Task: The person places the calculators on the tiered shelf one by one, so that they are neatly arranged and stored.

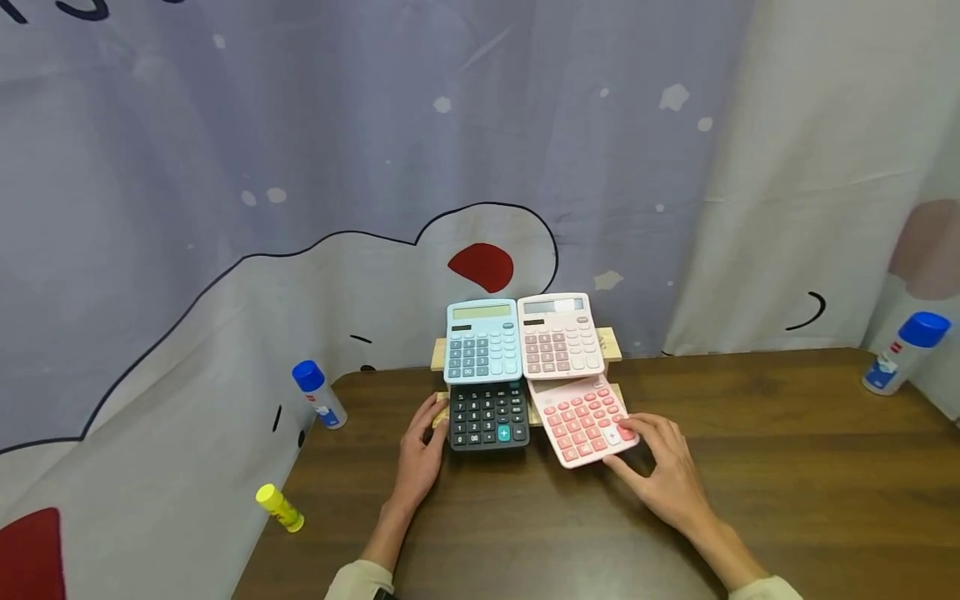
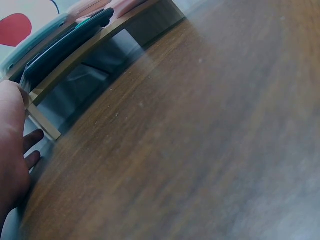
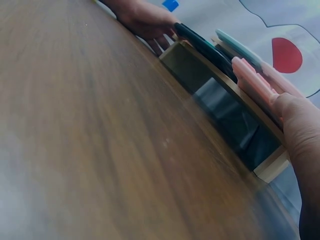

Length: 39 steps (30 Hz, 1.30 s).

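A small two-tier wooden stand (image 1: 610, 344) holds several calculators. On its upper tier, a light blue calculator (image 1: 483, 342) and a pale pink-white calculator (image 1: 561, 337) lean side by side. Below the blue one sits a black calculator (image 1: 489, 417). My left hand (image 1: 420, 462) grips the left end of the stand's lower tier, thumb close to the black calculator's edge. My right hand (image 1: 666, 475) pinches the lower right corner of a pink calculator (image 1: 581, 421), which lies slanted on the lower tier, its top tucked beneath the pale one.
On the left, a blue-capped glue stick (image 1: 321, 396) stands near the curtain (image 1: 225, 333), with a yellow glue stick (image 1: 280, 507) at the table's left edge. Another blue-capped glue stick (image 1: 903, 354) is far right. The brown wooden table (image 1: 787, 467) ends at the curtain behind the stand.
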Tool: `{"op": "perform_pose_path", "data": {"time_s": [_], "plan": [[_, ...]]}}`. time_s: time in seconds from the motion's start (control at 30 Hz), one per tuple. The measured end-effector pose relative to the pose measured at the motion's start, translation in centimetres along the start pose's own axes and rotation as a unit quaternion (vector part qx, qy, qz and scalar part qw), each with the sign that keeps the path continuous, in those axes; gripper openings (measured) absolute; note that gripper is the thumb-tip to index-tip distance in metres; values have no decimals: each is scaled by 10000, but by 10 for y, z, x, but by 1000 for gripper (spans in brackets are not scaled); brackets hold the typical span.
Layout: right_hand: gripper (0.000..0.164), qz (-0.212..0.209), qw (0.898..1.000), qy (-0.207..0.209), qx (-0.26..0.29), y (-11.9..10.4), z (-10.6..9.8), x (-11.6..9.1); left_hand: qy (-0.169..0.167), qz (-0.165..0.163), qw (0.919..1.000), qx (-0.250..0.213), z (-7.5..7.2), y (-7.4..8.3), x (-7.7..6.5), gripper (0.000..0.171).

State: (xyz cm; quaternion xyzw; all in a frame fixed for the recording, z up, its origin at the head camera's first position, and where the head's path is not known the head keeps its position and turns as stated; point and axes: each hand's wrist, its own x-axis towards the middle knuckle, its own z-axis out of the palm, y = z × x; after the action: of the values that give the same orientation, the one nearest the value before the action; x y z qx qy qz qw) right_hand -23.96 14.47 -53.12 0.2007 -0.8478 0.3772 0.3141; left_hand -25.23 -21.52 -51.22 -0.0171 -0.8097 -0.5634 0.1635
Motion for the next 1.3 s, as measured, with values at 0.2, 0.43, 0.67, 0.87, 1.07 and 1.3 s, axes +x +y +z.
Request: {"op": "perform_pose_path", "data": {"time_s": [0.2, 0.43, 0.67, 0.87, 1.07, 1.3], "plan": [[56, 111, 9999, 1, -20, -5, 4, 1, 35, -58, 9999, 123, 3, -22, 7, 37], [56, 78, 9999, 86, -62, -8, 5, 2, -4, -116, 9999, 44, 5, -21, 7, 38], [58, 40, 9999, 79, -74, -11, 10, 3, -14, -28, 10000, 85, 2, -22, 5, 36], [61, 83, 9999, 70, -46, -11, 10, 4, -7, 12, 9999, 138, 2, -22, 5, 36], [55, 100, 9999, 122, -9, -9, 9, 3, -8, -18, 9999, 155, 2, -22, 4, 36], [55, 4, 10000, 40, -40, -10, 10, 3, -2, 53, 9999, 154, 3, -23, 5, 37]]}}
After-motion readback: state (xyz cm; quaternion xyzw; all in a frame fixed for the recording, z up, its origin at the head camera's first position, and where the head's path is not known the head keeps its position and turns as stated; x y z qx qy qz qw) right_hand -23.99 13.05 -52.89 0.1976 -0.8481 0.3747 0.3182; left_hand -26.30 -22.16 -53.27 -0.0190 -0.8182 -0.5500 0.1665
